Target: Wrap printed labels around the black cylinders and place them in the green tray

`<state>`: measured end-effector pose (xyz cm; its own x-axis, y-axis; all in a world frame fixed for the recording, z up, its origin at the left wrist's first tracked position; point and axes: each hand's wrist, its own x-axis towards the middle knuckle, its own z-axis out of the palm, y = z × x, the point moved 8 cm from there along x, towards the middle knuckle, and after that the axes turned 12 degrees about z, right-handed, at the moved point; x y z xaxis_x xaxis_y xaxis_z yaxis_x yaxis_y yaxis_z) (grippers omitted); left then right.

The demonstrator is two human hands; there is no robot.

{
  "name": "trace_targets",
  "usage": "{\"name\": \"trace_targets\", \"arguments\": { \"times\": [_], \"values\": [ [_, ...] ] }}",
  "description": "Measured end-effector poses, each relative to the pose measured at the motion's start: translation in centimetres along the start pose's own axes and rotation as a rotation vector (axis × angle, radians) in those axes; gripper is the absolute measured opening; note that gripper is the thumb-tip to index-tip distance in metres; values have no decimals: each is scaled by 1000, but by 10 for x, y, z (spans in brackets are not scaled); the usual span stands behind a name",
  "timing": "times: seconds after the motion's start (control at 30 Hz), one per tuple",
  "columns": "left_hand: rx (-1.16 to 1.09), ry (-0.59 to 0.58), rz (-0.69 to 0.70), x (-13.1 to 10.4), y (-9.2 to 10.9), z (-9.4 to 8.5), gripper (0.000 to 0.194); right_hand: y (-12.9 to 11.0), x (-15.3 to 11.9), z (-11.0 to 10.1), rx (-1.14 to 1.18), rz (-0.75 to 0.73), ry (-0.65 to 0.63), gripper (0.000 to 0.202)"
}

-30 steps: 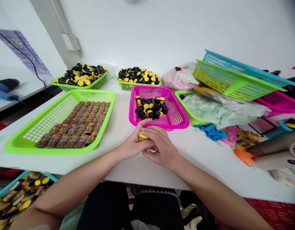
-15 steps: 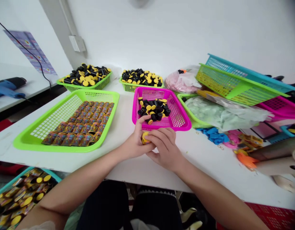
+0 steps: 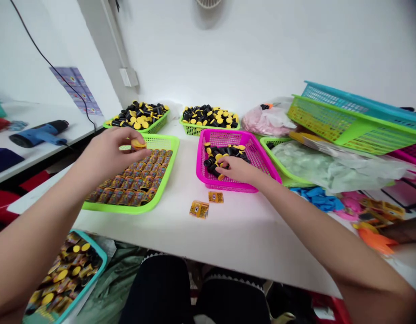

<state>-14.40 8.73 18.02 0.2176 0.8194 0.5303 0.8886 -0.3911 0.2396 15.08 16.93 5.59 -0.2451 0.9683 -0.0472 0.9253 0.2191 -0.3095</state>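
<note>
My left hand (image 3: 115, 150) is over the green basket (image 3: 176, 148) on the left, pinching a small yellow-capped container (image 3: 138, 144) in a printed sleeve. Below it stand rows of similar sleeved containers (image 3: 128, 182). On the right, my right hand (image 3: 237, 168) reaches into the magenta basket (image 3: 199, 168). Its thumb and fingertips close on a small black container with a yellow cap (image 3: 220, 174), partly hidden by the fingers. More loose black containers (image 3: 230, 150) lie around it. Two flat printed sleeves (image 3: 199, 209) lie on the table in front of the magenta basket.
Two green baskets heaped with black-and-yellow containers (image 3: 209, 117) stand against the wall. Stacked baskets (image 3: 349, 121) and plastic bags (image 3: 305, 159) crowd the right. A blue heat gun (image 3: 42, 133) lies on the left table. A teal basket of sleeved containers (image 3: 101, 256) sits below the table edge.
My hands were together in front of the magenta basket around a yellow-capped container. They have parted: the left went to the green basket with it, the right into the magenta basket, uncovering two flat sleeves.
</note>
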Motion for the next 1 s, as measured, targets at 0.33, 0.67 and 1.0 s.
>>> {"name": "trace_targets", "arguments": {
  "times": [0.33,0.67,1.0],
  "values": [
    [22,-612,-112,23,-83,109,28,-5,-1,-7,38,36,-46,32],
    [-27,-612,-8,16,-50,110,23,53,-66,-31,777,58,315,43],
    [9,-651,580,-129,134,177,61,74,-84,-34,1144,47,510,34]
  ]
}}
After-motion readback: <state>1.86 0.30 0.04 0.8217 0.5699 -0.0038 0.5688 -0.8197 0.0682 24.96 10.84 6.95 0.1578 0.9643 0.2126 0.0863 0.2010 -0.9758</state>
